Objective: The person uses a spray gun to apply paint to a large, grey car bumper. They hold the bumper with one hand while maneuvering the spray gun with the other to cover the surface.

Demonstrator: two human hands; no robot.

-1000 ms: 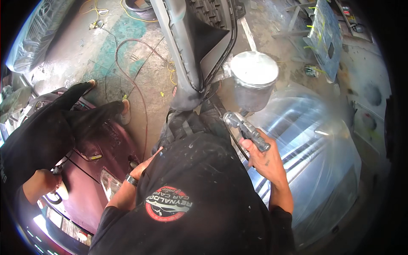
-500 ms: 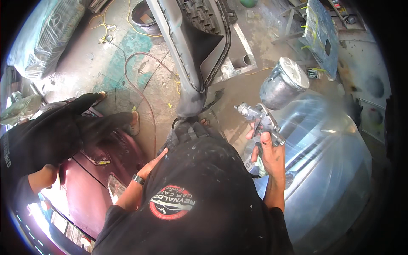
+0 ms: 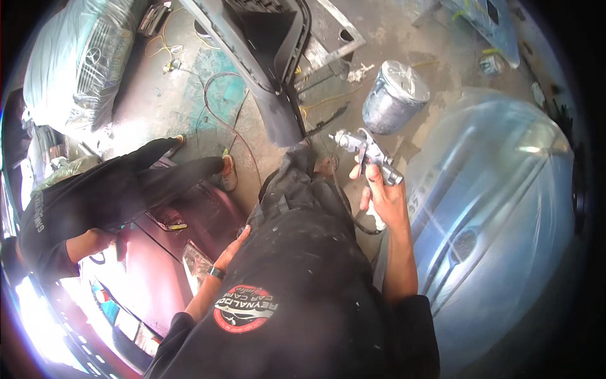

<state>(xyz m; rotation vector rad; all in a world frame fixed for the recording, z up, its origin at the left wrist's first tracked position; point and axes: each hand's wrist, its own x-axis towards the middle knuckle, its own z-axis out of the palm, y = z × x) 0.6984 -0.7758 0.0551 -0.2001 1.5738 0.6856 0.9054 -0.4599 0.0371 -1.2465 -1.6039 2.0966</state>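
Note:
My right hand is wrapped round the handle of a metal spray gun, with fingers near its trigger. A paint-smeared grey cup sits on the gun, and a dark hose curves from the bottom of the handle. The nozzle points left, toward a dark grey car bumper standing upright in front of me, with a gap between them. Low at my left side, my left hand lies against my dark trousers, its fingers stretched out and partly hidden; nothing shows in it.
Close on my right is a car under clear plastic film. On the left, a person in dark clothes leans over a maroon car. Another wrapped car stands far left. An air hose trails across the stained floor.
The view has shifted, and the bumper and the wrapped car on the right sit differently in it. My right hand has moved the spray gun a little left and forward. My left hand stays at my side.

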